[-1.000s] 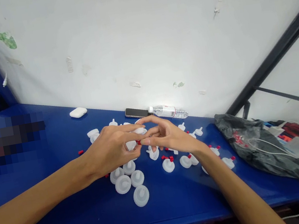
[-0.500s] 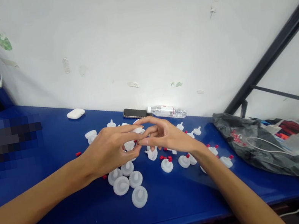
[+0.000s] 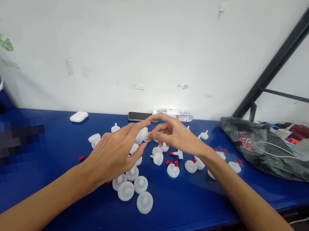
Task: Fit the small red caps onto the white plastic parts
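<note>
Cap (image 3: 144, 134) at mid-frame may drop if my gripping left hand (image 3: 115, 149) slackens; whether my right hand (image 3: 178, 134) grips, I can't tell.

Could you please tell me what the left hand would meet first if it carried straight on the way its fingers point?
Most likely the right hand, which lies just beyond the fingertips of the left hand; depth is hard to judge from this single view.
</note>
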Tool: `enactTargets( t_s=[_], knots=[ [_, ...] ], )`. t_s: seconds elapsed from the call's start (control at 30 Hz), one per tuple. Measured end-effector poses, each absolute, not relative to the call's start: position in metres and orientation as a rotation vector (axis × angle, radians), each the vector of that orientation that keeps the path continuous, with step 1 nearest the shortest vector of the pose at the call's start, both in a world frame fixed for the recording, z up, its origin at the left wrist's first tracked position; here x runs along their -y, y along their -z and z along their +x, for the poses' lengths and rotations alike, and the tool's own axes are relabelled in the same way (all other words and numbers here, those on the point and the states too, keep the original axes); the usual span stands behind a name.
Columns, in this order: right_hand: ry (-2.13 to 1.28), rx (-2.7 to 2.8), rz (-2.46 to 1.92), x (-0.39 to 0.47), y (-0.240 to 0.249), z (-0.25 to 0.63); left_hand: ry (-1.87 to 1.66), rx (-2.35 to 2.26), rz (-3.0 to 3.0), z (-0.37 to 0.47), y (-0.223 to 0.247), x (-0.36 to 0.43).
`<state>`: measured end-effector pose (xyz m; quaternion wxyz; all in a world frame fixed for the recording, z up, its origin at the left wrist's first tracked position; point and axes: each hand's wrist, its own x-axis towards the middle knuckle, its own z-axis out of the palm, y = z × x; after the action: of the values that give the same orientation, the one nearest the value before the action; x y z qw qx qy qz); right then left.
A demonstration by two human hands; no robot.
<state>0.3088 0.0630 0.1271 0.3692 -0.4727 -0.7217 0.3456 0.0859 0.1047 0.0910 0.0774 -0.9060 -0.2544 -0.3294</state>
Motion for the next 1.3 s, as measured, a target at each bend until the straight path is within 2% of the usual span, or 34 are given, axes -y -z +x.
enactTargets(
  t_s=[0.27,0.67,0.97,1.3],
  knots=[
    [-0.506,1.949,-1.330,-0.073,-0.117,0.313,0.826,0.766,-2.772,0.086,-0.081,-0.111],
    [-0.478,2.261,-1.492,-0.071,-0.111,0.309,0.793,0.682,-2.865,0.086,-0.080,-0.113],
    [-0.315,2.277,-1.528,-0.072,-0.110,0.311,0.826,0.650,-2.897,0.087,-0.081,-0.114],
    [-0.307,2.254,-1.470,-0.067,-0.115,0.306,0.833,0.738,-2.858,0.087,-0.082,-0.113]
  ],
)
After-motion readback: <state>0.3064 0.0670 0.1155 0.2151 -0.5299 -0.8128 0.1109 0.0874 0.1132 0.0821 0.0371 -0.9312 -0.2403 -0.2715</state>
